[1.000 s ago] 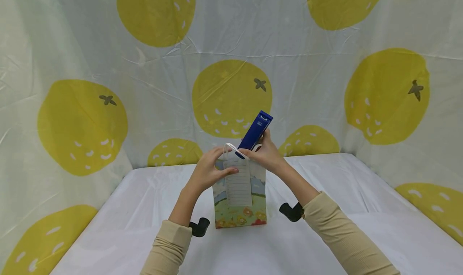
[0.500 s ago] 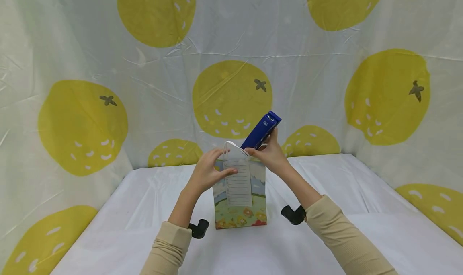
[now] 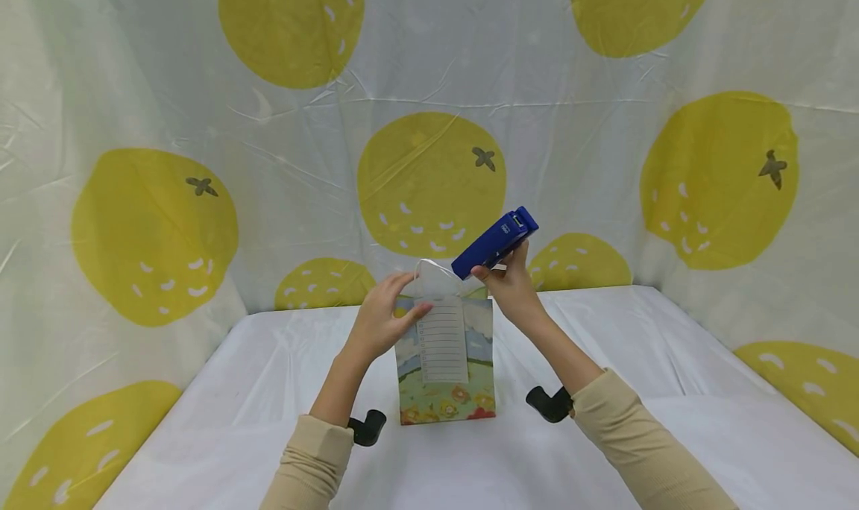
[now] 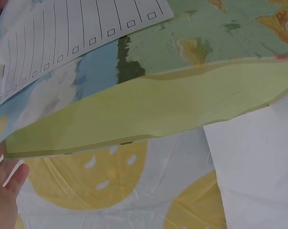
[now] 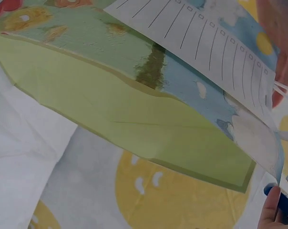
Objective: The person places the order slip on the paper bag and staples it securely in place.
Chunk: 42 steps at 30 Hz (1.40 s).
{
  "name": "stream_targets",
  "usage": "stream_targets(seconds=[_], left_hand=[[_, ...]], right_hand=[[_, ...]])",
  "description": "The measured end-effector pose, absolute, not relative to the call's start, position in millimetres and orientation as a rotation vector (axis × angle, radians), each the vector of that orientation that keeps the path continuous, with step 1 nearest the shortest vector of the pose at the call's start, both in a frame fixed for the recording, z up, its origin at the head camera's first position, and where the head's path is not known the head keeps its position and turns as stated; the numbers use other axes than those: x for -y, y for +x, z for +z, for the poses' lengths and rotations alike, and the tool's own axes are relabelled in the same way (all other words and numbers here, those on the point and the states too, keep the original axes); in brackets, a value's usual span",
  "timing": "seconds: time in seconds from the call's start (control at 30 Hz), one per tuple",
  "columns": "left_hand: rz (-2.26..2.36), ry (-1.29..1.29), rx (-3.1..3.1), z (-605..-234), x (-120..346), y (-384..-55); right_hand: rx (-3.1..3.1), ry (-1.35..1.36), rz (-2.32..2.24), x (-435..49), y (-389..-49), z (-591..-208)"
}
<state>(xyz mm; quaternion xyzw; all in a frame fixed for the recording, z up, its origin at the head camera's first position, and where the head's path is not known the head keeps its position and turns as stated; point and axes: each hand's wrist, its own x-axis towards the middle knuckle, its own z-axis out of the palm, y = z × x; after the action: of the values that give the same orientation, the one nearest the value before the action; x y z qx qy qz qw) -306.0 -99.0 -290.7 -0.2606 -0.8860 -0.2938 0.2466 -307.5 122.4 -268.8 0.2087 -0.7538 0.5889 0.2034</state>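
A paper gift bag with a painted meadow and flowers stands upright on the table in the head view. Against its front lies a lined checklist sheet, its upper end near the bag's rim. My left hand grips the bag's upper left edge, thumb in front and fingers behind. White handles rise above the rim. Up and to the right, my right hand holds a blue stapler, tilted and apart from the sheet. The right wrist view shows only part of the stapler beside the thumb.
The bag stands on a white-covered table. Behind it hangs a white curtain printed with yellow fruit. Black wrist cameras jut from both forearms, the left camera and the right camera.
My right hand has drawn the stapler rightward, away from the sheet and the bag's rim, tilting it flatter. My left thumb has shifted slightly up and left. The bag stays in place.
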Motion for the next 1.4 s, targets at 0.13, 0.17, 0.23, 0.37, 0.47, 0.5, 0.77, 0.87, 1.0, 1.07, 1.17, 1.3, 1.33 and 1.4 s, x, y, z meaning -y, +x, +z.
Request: stream_targets(seconds=[0.13,0.17,0.23,0.37,0.47,0.5,0.77,0.87,1.0,1.07,1.17,1.3,1.33,1.4], left_hand=[[-0.79,-0.715,2.383,-292.7,101.5,-305.9],[-0.79,-0.718,2.375,-293.3,102.2,-305.9],[-0.791,-0.726,2.364,-294.2,103.6,-306.0],[-0.791,-0.735,2.353,-295.7,106.3,-305.4],[-0.788,-0.736,2.344,-296.3,107.9,-304.4],[-0.792,-0.738,2.338,-296.5,108.3,-303.9],[-0.813,-0.768,2.283,-298.2,112.3,-301.9],[-0.829,-0.764,2.266,-300.1,114.2,-301.9],[-0.847,-0.769,2.245,-302.2,116.8,-301.6],[-0.857,-0.772,2.24,-303.1,118.4,-301.1],[-0.864,-0.759,2.244,-305.0,121.3,-300.5],[-0.864,-0.744,2.25,-307.6,125.0,-299.7],[-0.864,-0.744,2.25,-308.2,125.8,-299.4],[-0.866,-0.741,2.253,-309.3,127.1,-298.8]], right_hand=[[2.06,0.605,1.646,-123.1,-306.8,-271.3],[2.055,0.6,1.639,-123.3,-306.8,-272.0],[2.04,0.585,1.638,-124.1,-307.2,-273.1],[1.994,0.573,1.651,-126.5,-307.4,-275.2],[1.966,0.572,1.665,-128.6,-306.8,-277.3],[1.957,0.571,1.677,-129.1,-306.4,-277.9],[1.94,0.524,1.756,-134.4,-300.1,-282.5],[1.927,0.507,1.767,-136.5,-298.5,-283.4],[1.888,0.505,1.778,-140.5,-297.2,-284.7],[1.857,0.509,1.792,-143.0,-296.1,-286.2],[1.818,0.507,1.8,-147.2,-294.6,-289.8],[1.78,0.487,1.801,-152.2,-292.5,-295.5],[1.771,0.474,1.809,-153.1,-291.9,-296.7],[1.768,0.455,1.804,-154.9,-290.2,-299.2]])
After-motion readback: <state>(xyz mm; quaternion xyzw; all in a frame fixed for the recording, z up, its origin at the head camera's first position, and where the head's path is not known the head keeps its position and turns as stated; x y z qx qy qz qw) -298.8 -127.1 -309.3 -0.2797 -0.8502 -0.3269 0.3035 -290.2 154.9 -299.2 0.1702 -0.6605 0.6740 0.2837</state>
